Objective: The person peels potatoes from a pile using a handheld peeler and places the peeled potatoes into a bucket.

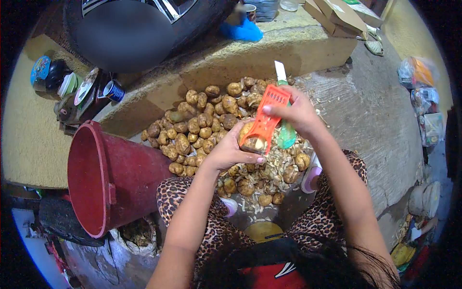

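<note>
My left hand (pixel 231 150) is closed around a potato (pixel 246 129), whose pale, peeled patch shows near the fingertips. In my right hand (pixel 301 113) is an orange plastic peeler (pixel 272 107), its forked end against the potato. A green-handled tool (pixel 287 136) with a white, blade-like end (pixel 280 71) sits behind the peeler, apparently in the same hand; its middle is hidden. Below and beyond both hands lies a heap of unpeeled, soil-marked potatoes (pixel 192 126). Pale peelings (pixel 284 161) are scattered over its near right side.
A large, tilted red bucket (pixel 103 178) stands at the left. Behind the heap runs a concrete ledge (pixel 308 53) bearing a tyre (pixel 202 29), a blue bag (pixel 242 31) and a cardboard box (pixel 337 17). A blue cup (pixel 114 90) is at the left; plastic packages (pixel 418 72) lie far right.
</note>
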Demonstrator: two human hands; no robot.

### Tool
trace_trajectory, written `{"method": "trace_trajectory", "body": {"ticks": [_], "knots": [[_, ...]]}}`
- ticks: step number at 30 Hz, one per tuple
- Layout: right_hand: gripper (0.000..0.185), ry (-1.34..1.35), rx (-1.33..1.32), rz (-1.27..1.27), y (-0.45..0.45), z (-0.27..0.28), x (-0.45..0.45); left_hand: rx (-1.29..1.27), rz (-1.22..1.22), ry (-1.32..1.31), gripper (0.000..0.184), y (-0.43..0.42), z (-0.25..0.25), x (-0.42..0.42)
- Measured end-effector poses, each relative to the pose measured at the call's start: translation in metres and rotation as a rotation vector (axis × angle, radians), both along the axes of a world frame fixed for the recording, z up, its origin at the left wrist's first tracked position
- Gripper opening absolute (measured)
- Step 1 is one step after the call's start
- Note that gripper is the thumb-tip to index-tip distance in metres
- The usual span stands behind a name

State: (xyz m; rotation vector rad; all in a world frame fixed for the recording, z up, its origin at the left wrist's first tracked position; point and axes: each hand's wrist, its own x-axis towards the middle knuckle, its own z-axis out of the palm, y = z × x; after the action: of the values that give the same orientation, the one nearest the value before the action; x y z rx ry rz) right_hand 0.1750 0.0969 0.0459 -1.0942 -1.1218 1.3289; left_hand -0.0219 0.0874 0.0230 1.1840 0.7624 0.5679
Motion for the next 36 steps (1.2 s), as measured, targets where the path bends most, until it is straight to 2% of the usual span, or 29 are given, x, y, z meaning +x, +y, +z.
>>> {"method": "trace_trajectory", "body": {"ticks": [2, 9, 14, 17, 18, 20, 22, 23, 26, 27, 30, 31, 34, 36], "knots": [[0.026, -0.212, 0.148, 0.003, 0.0, -0.007, -0.005, 0.01, -0.028, 0.078, 0.093, 0.002, -0.001, -0.003], [0.024, -0.114, 0.081, 0.05, -0.002, -0.003, -0.005, 0.0, -0.096, 0.131, 0.091, 0.004, 0.004, -0.006], [0.025, -0.097, 0.104, 0.035, 0.002, -0.009, -0.002, 0.196, -0.196, 0.193, 0.09, 0.008, 0.007, -0.011], [0.022, -0.365, 0.22, -0.272, 0.015, -0.017, 0.03, 0.278, -0.283, 0.187, 0.086, 0.006, 0.004, -0.019], [0.021, -0.242, 0.175, -0.295, 0.018, -0.014, 0.04, 0.293, -0.316, 0.177, 0.084, 0.006, 0.001, -0.022], [0.018, 0.007, 0.092, -0.338, 0.023, 0.0, 0.055, 0.148, -0.237, 0.102, 0.077, 0.004, -0.001, -0.022], [0.018, 0.076, 0.01, -0.253, 0.015, -0.003, 0.037, 0.1, -0.168, 0.03, 0.075, 0.006, -0.006, -0.018], [0.018, 0.065, 0.017, -0.209, 0.007, -0.007, 0.022, 0.136, -0.169, 0.065, 0.073, 0.007, -0.006, -0.017], [0.022, 0.029, 0.02, -0.046, -0.008, -0.01, -0.005, -0.113, -0.076, -0.09, 0.067, 0.001, -0.002, -0.012], [0.024, -0.013, 0.024, -0.065, -0.006, -0.013, -0.003, -0.07, -0.009, -0.05, 0.066, 0.0, -0.002, -0.013], [0.024, -0.048, 0.014, -0.084, 0.002, -0.008, 0.01, -0.222, 0.058, -0.136, 0.064, 0.003, -0.001, -0.011], [0.023, -0.044, 0.077, -0.178, 0.007, -0.014, 0.018, -0.207, 0.108, -0.151, 0.064, 0.001, 0.004, -0.007], [0.021, -0.016, 0.013, -0.362, 0.026, -0.016, 0.056, -0.081, -0.006, -0.172, 0.066, 0.002, 0.01, -0.013], [0.022, 0.084, 0.024, -0.274, 0.025, -0.015, 0.051, -0.132, 0.054, -0.148, 0.071, 0.005, 0.001, -0.016]]}}
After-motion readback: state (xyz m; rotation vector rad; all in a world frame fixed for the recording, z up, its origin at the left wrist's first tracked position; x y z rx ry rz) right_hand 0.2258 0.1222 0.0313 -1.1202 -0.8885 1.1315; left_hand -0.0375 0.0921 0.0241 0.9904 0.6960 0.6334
